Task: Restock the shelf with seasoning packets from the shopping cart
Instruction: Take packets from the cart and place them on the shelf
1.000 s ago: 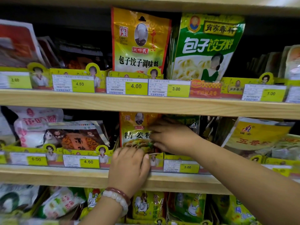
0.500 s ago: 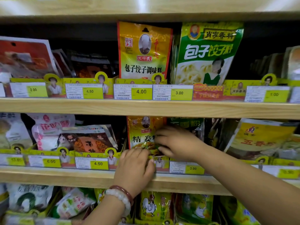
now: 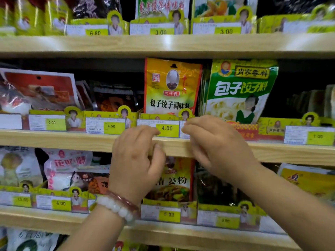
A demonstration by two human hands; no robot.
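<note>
Wooden shelf (image 3: 272,151) | left hand (image 3: 134,163), right hand (image 3: 217,145) | grips loosely curled (nothing held)

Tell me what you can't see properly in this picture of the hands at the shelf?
Head view only:
- Ginger powder packet: left part hidden behind the left hand.
- Price tag right of the 4.00 tag: covered by the right hand.
- Both hands: motion-blurred, so whether they hold anything is unclear.
- Shopping cart: outside the frame.
- Top-shelf packets: cut off by the upper edge.
</note>
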